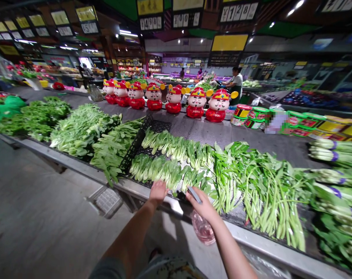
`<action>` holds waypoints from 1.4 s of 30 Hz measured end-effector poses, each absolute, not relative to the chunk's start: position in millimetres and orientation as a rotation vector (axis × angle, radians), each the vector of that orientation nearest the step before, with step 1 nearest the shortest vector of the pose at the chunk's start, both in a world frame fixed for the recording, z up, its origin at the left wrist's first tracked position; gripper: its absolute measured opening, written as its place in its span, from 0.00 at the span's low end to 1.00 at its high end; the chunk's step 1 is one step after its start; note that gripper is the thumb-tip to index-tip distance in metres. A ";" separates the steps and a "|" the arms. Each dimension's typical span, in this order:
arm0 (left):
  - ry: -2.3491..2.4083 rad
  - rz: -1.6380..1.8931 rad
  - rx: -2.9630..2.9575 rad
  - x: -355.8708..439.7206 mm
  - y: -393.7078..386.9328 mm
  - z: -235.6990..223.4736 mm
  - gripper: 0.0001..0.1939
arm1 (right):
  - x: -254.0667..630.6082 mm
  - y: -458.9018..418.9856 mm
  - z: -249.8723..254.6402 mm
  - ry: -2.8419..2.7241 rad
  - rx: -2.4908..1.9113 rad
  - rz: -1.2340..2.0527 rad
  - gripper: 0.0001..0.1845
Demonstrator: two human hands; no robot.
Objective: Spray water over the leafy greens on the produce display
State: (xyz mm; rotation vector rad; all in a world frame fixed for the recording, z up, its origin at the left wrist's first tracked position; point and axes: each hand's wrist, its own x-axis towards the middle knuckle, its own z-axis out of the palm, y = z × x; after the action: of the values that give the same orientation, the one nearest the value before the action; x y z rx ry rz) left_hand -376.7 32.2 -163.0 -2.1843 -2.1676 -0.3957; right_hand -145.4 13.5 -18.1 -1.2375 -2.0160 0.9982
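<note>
My right hand [204, 206] is closed round the neck of a spray bottle [203, 228] with a grey trigger head and a clear pinkish body. The bottle is held upright at the front rail of the vegetable stand. To its left, my left hand [158, 192] reaches over the rail, its fingers laid at the stem ends of the front row of bok choy [161, 170]; the fingertips are partly hidden. A second row of bok choy [178, 145] lies behind. Right of it, long-stemmed leafy greens [260, 186] are spread out.
Leafy greens [77, 124] fill the left side, beside a black crate [138, 141]. Red figurines [195, 102] and stacked tubs [256, 116] line the back. Purple-banded bundles [335, 155] lie at right. A metal rail [248, 236] borders the stand. Farther back stands a person [237, 83].
</note>
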 end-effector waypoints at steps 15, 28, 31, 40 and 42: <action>-2.191 -0.445 -2.137 -364.1 22.2 -157.0 0.22 | -112.8 11.6 -35.2 -2.019 -1.439 1.000 0.19; -2.049 -0.477 -2.277 -291.4 27.8 -163.8 0.22 | -69.7 7.0 -28.8 -2.037 -1.473 0.973 0.17; -2.003 -0.518 -2.290 -275.8 23.7 -165.7 0.22 | -63.9 6.1 -35.9 -2.033 -1.479 0.997 0.16; -1.977 -0.529 -2.367 -259.8 18.3 -171.7 0.24 | -29.7 6.8 -35.9 -1.953 -1.439 0.961 0.16; -1.976 -0.500 -2.373 -260.9 18.9 -172.3 0.24 | -24.2 5.7 -34.1 -1.965 -1.426 0.973 0.16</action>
State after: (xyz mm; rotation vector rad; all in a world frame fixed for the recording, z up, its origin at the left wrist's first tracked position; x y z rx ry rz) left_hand -260.9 18.9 -172.3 -2.3730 -1.9757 -0.4998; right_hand -24.2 5.7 -34.1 -1.4261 -1.9655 0.9730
